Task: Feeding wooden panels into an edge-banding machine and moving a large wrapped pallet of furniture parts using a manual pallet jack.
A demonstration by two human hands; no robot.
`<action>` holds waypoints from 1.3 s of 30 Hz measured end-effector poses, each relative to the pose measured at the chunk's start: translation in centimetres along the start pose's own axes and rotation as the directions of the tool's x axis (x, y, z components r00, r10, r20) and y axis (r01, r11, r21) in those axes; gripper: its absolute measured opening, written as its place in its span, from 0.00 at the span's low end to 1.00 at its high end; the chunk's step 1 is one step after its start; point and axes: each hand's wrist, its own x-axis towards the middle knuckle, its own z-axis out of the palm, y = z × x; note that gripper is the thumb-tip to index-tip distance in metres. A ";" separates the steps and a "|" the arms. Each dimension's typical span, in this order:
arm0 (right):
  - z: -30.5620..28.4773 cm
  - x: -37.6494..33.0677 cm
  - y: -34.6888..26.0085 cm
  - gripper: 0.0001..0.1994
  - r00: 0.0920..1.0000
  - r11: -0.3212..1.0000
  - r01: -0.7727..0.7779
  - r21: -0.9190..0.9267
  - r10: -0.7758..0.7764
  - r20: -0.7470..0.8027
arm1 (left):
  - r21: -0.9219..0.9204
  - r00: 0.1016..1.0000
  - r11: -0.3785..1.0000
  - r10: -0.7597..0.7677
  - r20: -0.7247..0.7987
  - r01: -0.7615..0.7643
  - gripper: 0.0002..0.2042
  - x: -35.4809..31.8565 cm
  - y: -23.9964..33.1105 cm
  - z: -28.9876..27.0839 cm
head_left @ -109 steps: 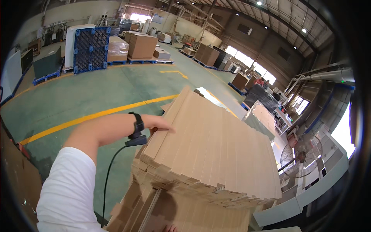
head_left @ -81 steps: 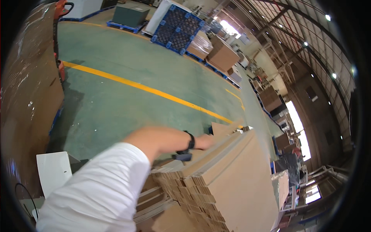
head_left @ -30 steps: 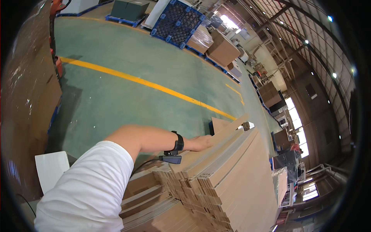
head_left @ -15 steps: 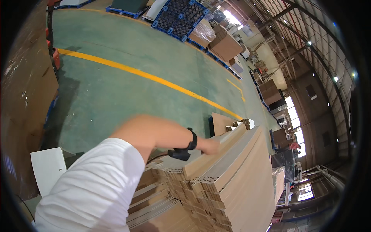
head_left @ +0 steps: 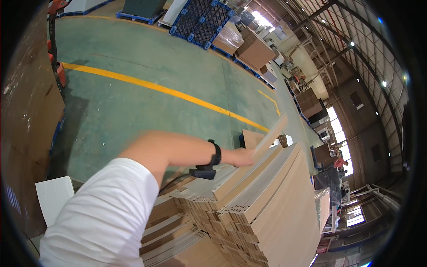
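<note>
Green floor (head_left: 182,116) is seen beyond the grip. By the left hand (head_left: 242,157), a board (head_left: 270,134) is grasped, directed lengthwise forward-right.

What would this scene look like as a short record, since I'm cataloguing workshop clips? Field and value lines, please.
Left hand: at the edge of a thin tan board; finger closure unclear
Right hand: not in view
Wrist: black band with a small dark device
Sleeve: white
Nearby: stack of tan boards
Floor: green, with a yellow line
Background: blue-and-black pallet on edge
</note>
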 end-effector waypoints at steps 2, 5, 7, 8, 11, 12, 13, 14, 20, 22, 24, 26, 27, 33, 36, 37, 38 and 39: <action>-1.1 0.2 -0.9 0.42 1.000 1.000 -0.009 0.007 0.009 -0.007 | -0.033 0.987 0.999 -0.024 0.157 0.030 0.26 0.6 0.8 3.6; -3.8 0.2 -2.3 0.41 0.998 0.996 -0.029 0.090 0.024 0.063 | -0.142 0.945 0.982 -0.075 0.317 0.126 0.24 1.5 -0.3 4.6; -3.2 0.2 -2.1 0.41 1.000 0.995 -0.018 0.095 0.015 0.024 | -0.182 0.962 0.972 -0.099 0.253 0.148 0.21 1.7 -1.3 4.8; -2.2 0.3 -1.3 0.41 1.000 0.995 -0.007 0.096 0.005 0.025 | -0.178 0.964 0.973 -0.104 0.243 0.150 0.21 2.1 -2.7 4.4; 0.3 0.4 0.0 0.41 0.998 0.999 0.040 0.022 -0.039 -0.046 | 0.062 0.981 0.982 0.181 -0.065 -0.177 0.22 2.4 -3.8 2.7; -0.1 0.3 -0.4 0.41 0.999 1.000 -0.003 0.014 0.003 -0.038 | -0.017 0.997 0.996 0.082 0.003 -0.082 0.23 1.8 -2.3 1.9; -0.5 0.4 -0.5 0.41 0.999 1.000 -0.018 -0.006 0.018 -0.029 | -0.085 0.998 0.996 -0.023 0.052 0.027 0.25 0.7 -1.1 0.7; -0.7 0.4 -0.4 0.41 0.999 1.000 -0.014 -0.007 0.014 -0.030 | -0.084 0.999 0.996 -0.023 0.047 0.027 0.25 0.9 -1.4 0.4; -1.8 0.3 -1.2 0.40 1.000 0.999 -0.007 -0.040 0.008 0.015 | 0.034 0.998 0.999 0.008 0.057 -0.010 0.24 3.3 -1.9 3.3; -4.2 0.4 -2.8 0.40 0.997 0.996 -0.001 0.086 -0.006 0.081 | -0.036 0.969 0.991 -0.118 0.218 0.129 0.19 3.7 -1.1 5.2; -5.2 0.1 -2.5 0.40 0.996 0.994 -0.014 0.104 0.005 0.089 | -0.070 0.961 0.986 -0.133 0.243 0.154 0.19 3.1 -0.2 5.9; -4.1 -0.4 -2.0 0.40 0.996 0.991 -0.017 0.131 0.005 0.091 | -0.091 0.954 0.980 -0.149 0.261 0.179 0.19 2.6 0.1 5.4; -1.8 -0.6 -0.4 0.40 0.998 0.997 0.007 0.082 -0.012 0.060 | -0.099 0.937 0.969 -0.189 0.293 0.227 0.19 2.5 -0.2 5.5; -1.0 0.2 0.0 0.38 0.993 0.994 0.099 0.050 -0.102 0.059 | -0.104 0.879 0.919 -0.326 0.347 0.381 0.22 0.9 -3.7 3.4; -1.2 -0.5 -0.1 0.38 1.000 0.996 0.030 0.079 -0.029 -0.011 | -0.069 0.935 0.968 -0.214 0.281 0.242 0.18 2.7 -0.4 5.6; -1.5 -0.1 -0.3 0.38 0.998 0.993 0.061 0.097 -0.059 -0.016 | -0.039 0.965 0.980 -0.187 0.183 0.198 0.15 2.9 -0.7 5.4; -1.7 0.2 -0.7 0.37 0.996 0.989 0.087 0.116 -0.084 -0.027 | 0.091 0.975 0.982 -0.177 0.133 0.166 0.13 3.0 -0.7 5.0; -1.9 0.5 -1.0 0.37 0.998 0.990 0.062 0.124 -0.060 -0.021 | 0.218 0.984 0.967 -0.153 0.091 0.130 0.12 3.1 -0.8 4.7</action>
